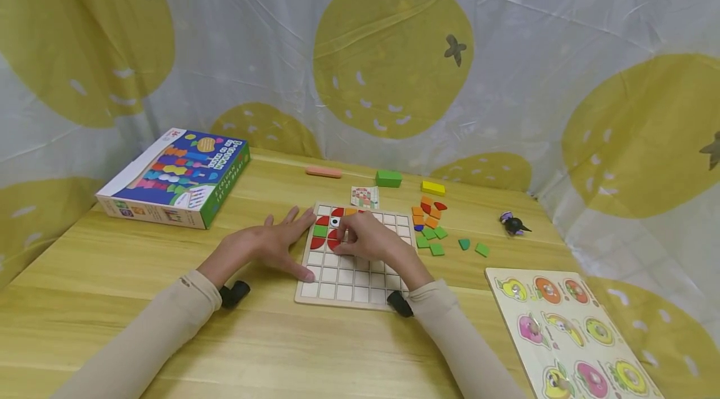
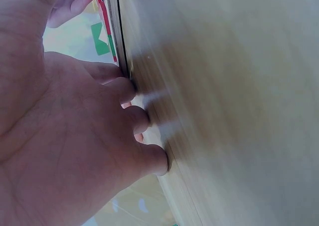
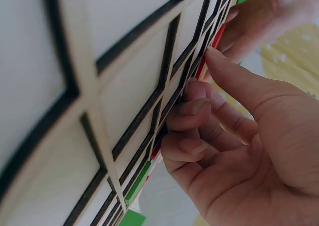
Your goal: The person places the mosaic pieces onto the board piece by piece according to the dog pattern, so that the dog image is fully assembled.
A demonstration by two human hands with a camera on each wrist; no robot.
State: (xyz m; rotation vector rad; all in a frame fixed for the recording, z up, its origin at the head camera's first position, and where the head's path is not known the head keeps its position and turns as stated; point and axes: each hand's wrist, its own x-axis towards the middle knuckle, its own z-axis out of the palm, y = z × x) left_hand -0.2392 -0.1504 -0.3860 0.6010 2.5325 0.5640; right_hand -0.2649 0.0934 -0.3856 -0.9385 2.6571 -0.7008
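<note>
Grid board lies mid-table, your left hand with fingers spread apart along its left edge, while your right hand pinches a red piece on the board's far left part. If that pinch twists, the piece could knock the green square just left; uneven left-hand pressure could skew the board.

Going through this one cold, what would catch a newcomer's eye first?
Probably the curtain with its large yellow fruit pattern, filling the head view's background. Next, at centre, the gridded board: the left hand is spread at its left edge, and the right hand has thumb and finger at a red piece. The blue box at left and the fruit puzzle at lower right also stand out.
</note>
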